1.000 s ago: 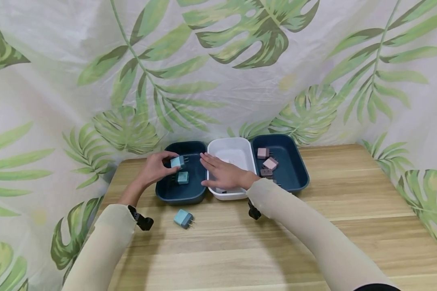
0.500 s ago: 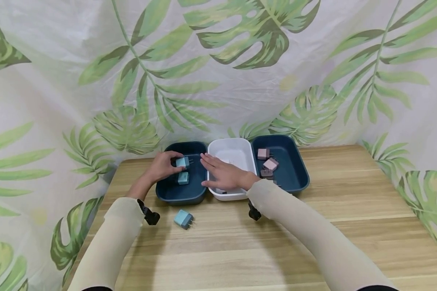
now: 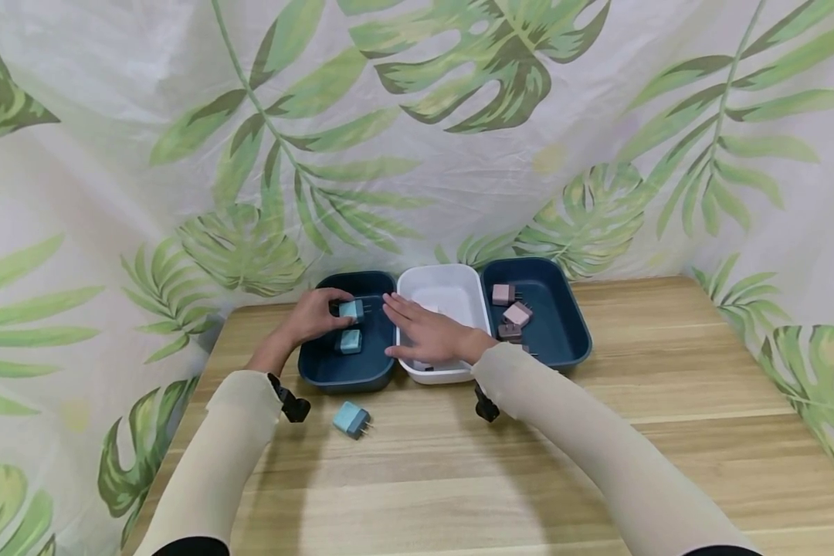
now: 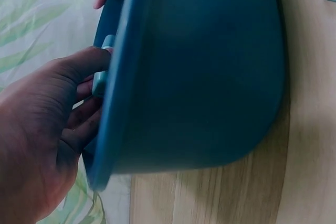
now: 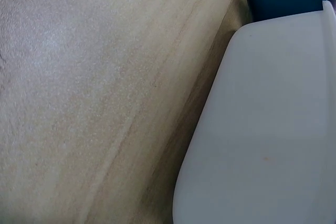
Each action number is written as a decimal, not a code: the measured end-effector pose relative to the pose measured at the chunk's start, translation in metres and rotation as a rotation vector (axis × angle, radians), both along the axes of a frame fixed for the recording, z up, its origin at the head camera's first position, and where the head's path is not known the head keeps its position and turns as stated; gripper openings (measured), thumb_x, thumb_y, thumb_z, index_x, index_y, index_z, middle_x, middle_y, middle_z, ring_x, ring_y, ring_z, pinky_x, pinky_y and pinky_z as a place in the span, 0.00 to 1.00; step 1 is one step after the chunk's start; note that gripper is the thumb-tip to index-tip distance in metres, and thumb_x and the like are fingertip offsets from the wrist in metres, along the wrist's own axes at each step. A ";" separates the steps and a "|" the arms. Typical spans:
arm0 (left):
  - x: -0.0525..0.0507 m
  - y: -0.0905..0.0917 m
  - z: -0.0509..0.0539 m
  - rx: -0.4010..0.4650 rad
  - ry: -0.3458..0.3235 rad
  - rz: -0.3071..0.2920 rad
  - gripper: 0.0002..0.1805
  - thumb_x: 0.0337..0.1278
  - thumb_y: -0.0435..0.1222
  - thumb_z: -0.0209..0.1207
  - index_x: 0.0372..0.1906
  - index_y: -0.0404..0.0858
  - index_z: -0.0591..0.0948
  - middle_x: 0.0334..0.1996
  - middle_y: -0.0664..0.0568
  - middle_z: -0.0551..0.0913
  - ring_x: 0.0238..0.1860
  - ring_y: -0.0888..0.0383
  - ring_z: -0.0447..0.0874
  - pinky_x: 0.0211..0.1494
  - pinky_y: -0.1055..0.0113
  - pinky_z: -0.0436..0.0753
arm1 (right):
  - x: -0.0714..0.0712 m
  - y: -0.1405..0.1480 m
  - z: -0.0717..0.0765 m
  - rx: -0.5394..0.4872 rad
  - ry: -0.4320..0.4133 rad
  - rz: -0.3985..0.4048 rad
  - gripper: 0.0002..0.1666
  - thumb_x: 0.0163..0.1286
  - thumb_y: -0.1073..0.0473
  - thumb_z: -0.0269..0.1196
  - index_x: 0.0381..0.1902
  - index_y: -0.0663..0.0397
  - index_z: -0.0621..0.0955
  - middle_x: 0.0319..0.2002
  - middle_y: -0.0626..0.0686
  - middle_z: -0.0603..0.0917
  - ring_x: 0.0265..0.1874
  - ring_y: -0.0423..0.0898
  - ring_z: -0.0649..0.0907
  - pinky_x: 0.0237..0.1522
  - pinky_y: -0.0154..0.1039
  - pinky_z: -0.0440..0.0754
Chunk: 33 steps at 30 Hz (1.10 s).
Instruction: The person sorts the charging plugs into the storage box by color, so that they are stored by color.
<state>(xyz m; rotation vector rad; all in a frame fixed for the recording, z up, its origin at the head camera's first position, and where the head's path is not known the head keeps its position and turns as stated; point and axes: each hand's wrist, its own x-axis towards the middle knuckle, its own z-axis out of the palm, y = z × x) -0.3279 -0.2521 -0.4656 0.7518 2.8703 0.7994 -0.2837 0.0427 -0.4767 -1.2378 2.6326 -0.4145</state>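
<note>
In the head view my left hand (image 3: 313, 318) reaches into the left dark blue bin (image 3: 347, 383) and pinches a light blue plug-in charger (image 3: 351, 310) between thumb and fingers. Its metal prongs point right. Just below it in the same bin lies a second light blue charger (image 3: 350, 341). My right hand (image 3: 434, 333) is held over the white bin (image 3: 452, 279), fingers straight, fingertips by the edge shared with the left bin. The left wrist view shows the charger (image 4: 100, 81) partly hidden behind the bin wall. No fingers appear in the right wrist view.
Another blue charger (image 3: 351, 420) lies on the wooden table (image 3: 417, 479) in front of the left bin. At right, a dark blue bin (image 3: 563, 340) holds pink chargers (image 3: 503, 294) and brown ones (image 3: 510, 332). A leaf-patterned cloth (image 3: 459, 177) hangs behind. The white bin's contents are mostly covered.
My left hand has moved a little to the right inside the left bin, carrying the pinched charger along. The right hand stays where it was.
</note>
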 end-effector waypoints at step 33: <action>-0.004 0.003 -0.002 0.007 -0.032 -0.042 0.30 0.59 0.38 0.76 0.64 0.29 0.83 0.61 0.34 0.84 0.62 0.39 0.83 0.66 0.42 0.80 | -0.001 0.001 -0.003 -0.015 0.012 0.004 0.54 0.82 0.27 0.45 0.87 0.52 0.42 0.88 0.54 0.38 0.86 0.46 0.38 0.84 0.43 0.43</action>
